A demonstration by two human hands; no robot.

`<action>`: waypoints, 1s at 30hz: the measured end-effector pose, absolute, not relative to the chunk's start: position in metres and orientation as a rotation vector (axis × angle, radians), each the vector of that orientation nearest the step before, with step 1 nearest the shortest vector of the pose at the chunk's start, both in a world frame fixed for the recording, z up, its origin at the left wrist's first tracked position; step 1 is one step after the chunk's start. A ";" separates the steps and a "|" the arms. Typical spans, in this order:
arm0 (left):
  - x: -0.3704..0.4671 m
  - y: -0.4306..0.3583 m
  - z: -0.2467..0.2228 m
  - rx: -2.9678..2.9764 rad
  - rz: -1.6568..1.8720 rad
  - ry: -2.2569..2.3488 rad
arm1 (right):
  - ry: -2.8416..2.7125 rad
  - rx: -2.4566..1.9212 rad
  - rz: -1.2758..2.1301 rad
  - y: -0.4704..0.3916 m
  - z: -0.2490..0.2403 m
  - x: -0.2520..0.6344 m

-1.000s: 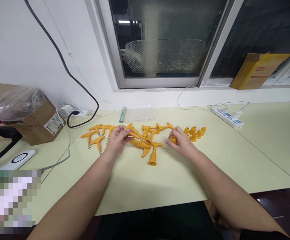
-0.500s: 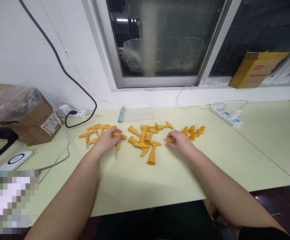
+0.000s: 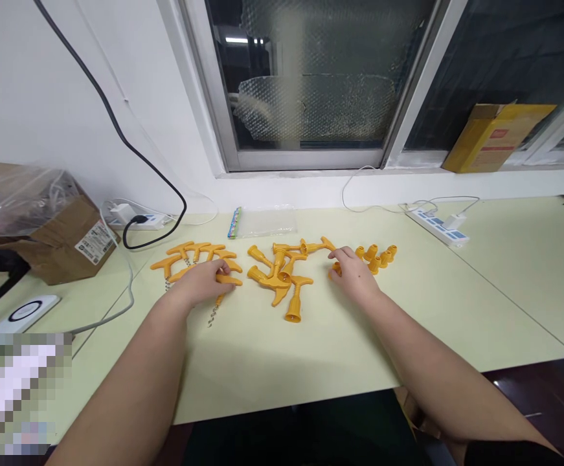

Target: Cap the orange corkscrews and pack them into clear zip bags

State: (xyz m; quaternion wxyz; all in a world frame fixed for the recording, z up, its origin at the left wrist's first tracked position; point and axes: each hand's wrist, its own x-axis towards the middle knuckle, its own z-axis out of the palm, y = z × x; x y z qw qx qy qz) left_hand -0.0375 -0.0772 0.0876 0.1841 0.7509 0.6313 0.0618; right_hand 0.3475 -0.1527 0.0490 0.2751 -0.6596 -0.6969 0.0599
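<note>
My left hand (image 3: pixel 208 279) is closed on the yellow T-shaped handle of a corkscrew (image 3: pixel 229 280), whose metal spiral points down toward the front edge. Behind and beside that hand lie several more yellow corkscrews (image 3: pixel 165 264) with bare spirals. My right hand (image 3: pixel 352 272) has its fingers curled round a small yellow bell-shaped cap (image 3: pixel 335 267), partly hidden. To its right stand several similar caps (image 3: pixel 373 264). Between the hands lies a pile of corkscrews with caps fitted (image 3: pixel 294 301) over their spirals.
A clear plastic bag (image 3: pixel 267 222) lies at the back of the pale table (image 3: pixel 282 362). Power strips (image 3: pixel 437 226) with cables sit along the wall. On the left are a cardboard box (image 3: pixel 72 239) and a white charging pad (image 3: pixel 26 312).
My left hand has drawn its corkscrew toward the front edge and slightly left, away from the others. My right hand has moved a little to the right with the cap.
</note>
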 end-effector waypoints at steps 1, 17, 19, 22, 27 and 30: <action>-0.038 -0.077 0.087 2.123 0.190 1.782 | -1.870 -1.776 0.143 -0.153 0.049 0.347; -0.022 -0.077 0.077 2.353 0.353 1.754 | -1.770 -1.825 0.186 -0.140 0.046 0.361; -0.016 -0.081 0.078 2.464 0.432 1.653 | -1.743 -1.852 0.182 -0.138 0.046 0.365; -0.005 -0.089 0.077 2.604 0.504 1.410 | -1.682 -1.915 0.183 -0.135 0.044 0.371; 0.008 -0.097 0.070 2.691 0.479 1.179 | -1.628 -1.927 0.167 -0.132 0.039 0.380; 0.011 -0.096 0.065 2.694 0.460 1.137 | -1.612 -1.896 0.169 -0.132 0.039 0.382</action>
